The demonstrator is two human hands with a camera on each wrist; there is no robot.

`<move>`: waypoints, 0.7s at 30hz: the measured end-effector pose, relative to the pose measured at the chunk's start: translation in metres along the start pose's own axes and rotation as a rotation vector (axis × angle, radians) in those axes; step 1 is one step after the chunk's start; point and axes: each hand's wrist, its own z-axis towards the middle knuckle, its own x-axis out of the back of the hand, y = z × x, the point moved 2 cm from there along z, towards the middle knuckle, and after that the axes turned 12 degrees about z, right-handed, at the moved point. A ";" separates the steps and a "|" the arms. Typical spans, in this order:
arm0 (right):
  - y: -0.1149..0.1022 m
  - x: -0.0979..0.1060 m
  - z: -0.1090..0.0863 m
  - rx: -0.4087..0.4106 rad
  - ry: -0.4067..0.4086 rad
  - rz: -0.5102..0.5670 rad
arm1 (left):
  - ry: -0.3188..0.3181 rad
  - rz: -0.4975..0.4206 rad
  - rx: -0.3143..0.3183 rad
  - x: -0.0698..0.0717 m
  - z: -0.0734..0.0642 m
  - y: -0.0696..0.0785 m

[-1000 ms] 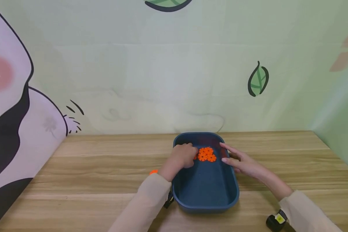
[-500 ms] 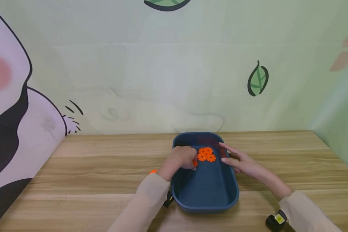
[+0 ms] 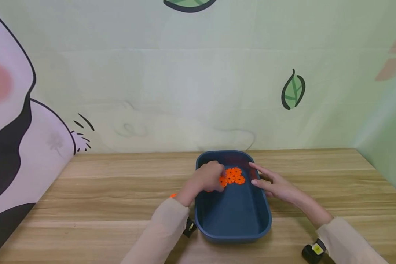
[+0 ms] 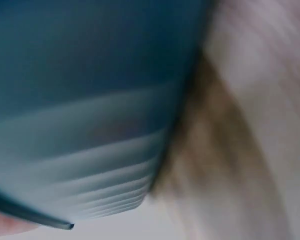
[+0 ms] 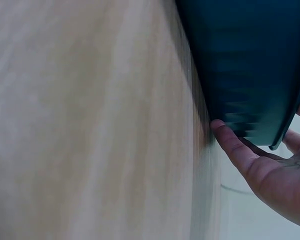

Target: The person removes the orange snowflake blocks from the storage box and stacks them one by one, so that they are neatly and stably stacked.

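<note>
A dark blue bin (image 3: 232,216) stands on the wooden table. My left hand (image 3: 208,176) reaches over its left side, fingers bent and pointing down. Its thumb and index finger hold an orange flower-shaped disc (image 3: 223,182) at the left of several like discs (image 3: 235,176) on the bin floor. More orange shows under that hand, partly hidden. My right hand (image 3: 280,187) rests at the right rim, fingers extended; thumb and index tip reach over the edge. In the right wrist view, another finger (image 5: 235,150) lies along the bin's outer wall. The left wrist view shows mostly bin wall (image 4: 85,100).
Beside the left forearm a bit of orange (image 3: 173,195) shows on the table (image 3: 125,190). A fabric backdrop (image 3: 171,91) with printed leaves rises behind the table's far edge. Black wrist cameras sit under both cuffs, the left one (image 3: 189,227) close to the bin wall.
My left hand has shifted slightly inside the bin and spread its thumb and index finger. The orange disc at them now lies against the group. The right hand stays put.
</note>
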 end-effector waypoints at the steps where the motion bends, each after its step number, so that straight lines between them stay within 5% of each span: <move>1: 0.000 0.000 0.000 -0.001 0.000 -0.003 | 0.027 -0.026 -0.013 0.002 -0.002 -0.001; 10: -0.001 -0.002 -0.001 0.000 0.008 0.004 | 0.183 -0.252 -0.075 0.017 -0.030 -0.012; 21: -0.002 -0.004 0.000 -0.009 0.012 0.024 | 0.247 -0.415 0.005 0.022 -0.068 -0.034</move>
